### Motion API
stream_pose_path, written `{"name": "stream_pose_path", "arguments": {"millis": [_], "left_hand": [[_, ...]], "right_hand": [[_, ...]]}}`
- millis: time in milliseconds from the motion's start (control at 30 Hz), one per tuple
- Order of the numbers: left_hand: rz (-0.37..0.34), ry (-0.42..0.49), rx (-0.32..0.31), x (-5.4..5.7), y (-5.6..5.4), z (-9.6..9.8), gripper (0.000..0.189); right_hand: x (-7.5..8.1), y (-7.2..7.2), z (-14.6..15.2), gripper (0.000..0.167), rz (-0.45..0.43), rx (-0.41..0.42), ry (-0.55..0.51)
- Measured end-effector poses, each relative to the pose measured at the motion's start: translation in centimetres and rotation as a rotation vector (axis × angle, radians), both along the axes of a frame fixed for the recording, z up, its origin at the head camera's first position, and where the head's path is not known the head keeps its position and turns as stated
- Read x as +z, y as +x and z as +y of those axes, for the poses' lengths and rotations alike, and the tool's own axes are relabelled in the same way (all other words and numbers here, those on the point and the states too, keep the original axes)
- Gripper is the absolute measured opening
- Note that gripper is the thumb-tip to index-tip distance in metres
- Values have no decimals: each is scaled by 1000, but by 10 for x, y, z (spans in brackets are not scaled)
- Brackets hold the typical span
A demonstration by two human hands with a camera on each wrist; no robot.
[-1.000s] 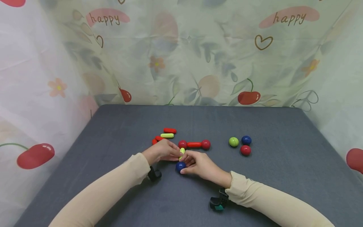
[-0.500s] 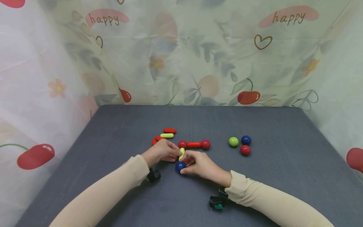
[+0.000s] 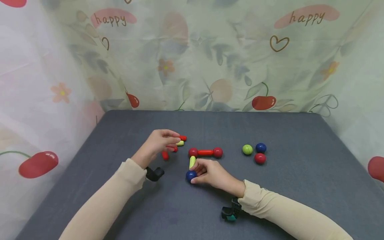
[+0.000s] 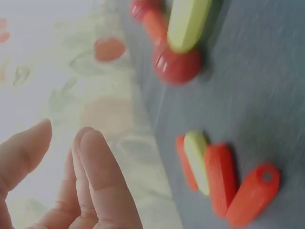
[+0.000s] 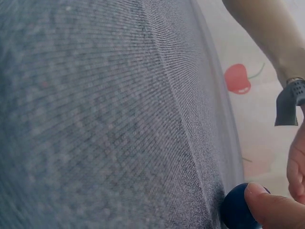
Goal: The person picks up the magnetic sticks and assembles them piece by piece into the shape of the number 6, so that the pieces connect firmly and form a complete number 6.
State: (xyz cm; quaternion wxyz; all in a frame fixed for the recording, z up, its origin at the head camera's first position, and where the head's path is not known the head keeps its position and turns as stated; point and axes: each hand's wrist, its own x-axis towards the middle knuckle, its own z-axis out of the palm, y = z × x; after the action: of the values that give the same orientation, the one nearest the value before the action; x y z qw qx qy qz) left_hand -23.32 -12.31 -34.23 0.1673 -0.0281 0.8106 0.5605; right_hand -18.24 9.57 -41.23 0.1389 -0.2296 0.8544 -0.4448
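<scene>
My right hand [image 3: 216, 175] holds a blue ball [image 3: 191, 175] on the dark table, thumb [image 5: 271, 207] against its side in the right wrist view. From this ball a yellow-green rod [image 3: 192, 162] runs back to a red ball [image 3: 193, 152]. A red rod [image 3: 205, 153] links that ball to a second red ball [image 3: 217, 152]. My left hand [image 3: 157, 146] is raised with nothing in it, thumb and fingers apart, overlapping the loose rods in the head view. Those are several red rods [image 4: 220, 179] and one yellow-green rod [image 4: 197, 160], lying side by side in the left wrist view.
At the right of the table [image 3: 294, 173], a green ball [image 3: 247, 149], a blue ball [image 3: 261, 147] and a red ball [image 3: 260, 158] stand grouped. A printed curtain [image 3: 198, 60] hangs behind the table and along both sides.
My left hand has let go of the yellow-green rod and moved left and back over the loose rods, its fingers spreading. My right hand stays at the blue ball.
</scene>
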Motion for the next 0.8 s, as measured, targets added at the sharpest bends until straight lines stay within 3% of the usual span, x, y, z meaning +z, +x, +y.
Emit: {"name": "stream_pose_path", "arguments": {"millis": [167,400,800], "left_hand": [[12,-28,55,-3,-5,-18,39],[-37,-142,106,-23,-8,-36,37],[-122,-219,146,-45,-16,-44,47]], "right_hand": [[-1,1,0,28,-13,0,5],[1,2,0,28,-3,9,1],[1,0,0,29,-7,8,1]]}}
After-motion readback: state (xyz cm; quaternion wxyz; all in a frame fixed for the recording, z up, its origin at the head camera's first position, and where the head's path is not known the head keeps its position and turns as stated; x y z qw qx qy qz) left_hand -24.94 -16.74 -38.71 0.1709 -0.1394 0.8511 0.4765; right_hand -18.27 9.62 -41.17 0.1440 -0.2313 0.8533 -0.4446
